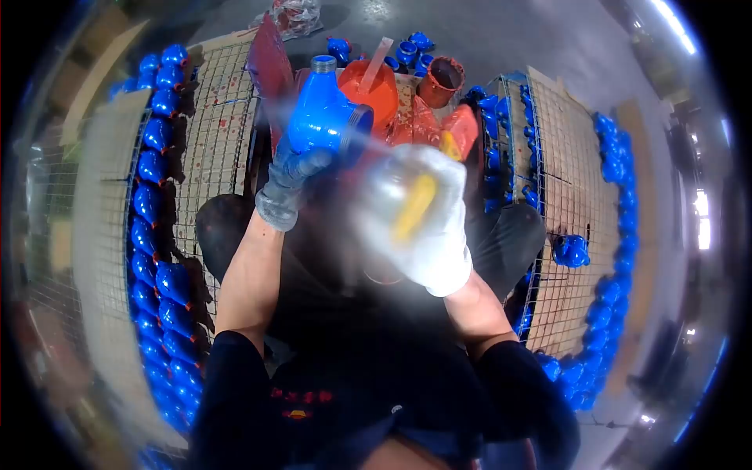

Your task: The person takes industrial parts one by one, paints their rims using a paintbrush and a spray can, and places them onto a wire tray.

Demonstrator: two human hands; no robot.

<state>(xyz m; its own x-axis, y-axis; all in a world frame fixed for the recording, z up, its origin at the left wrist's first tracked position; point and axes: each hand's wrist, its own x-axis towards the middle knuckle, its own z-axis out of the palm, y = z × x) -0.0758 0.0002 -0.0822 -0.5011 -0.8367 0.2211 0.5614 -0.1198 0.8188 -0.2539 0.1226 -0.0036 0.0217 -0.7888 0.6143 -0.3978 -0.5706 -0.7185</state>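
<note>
My left hand (290,184), in a grey glove, is closed round the lower end of a glossy blue pipe fitting (317,117). The fitting is held up tilted, with one bare threaded end on top and a wider threaded opening facing right. Just right of it, my right hand (431,223), in a white glove, is closed round a yellow-handled tool (415,207). Motion blurs the tool's front end, so its kind and whether it touches the fitting cannot be made out. Behind the hands stands a red bowl (384,98) with a pale flat stick (377,63) in it.
A red-smeared cup (445,76) stands right of the bowl. Wire-mesh racks with boards flank me, bearing rows of blue fittings at left (149,204) and right (615,274). One blue fitting (571,251) sits apart on the right rack. More fittings (407,53) lie on the floor ahead.
</note>
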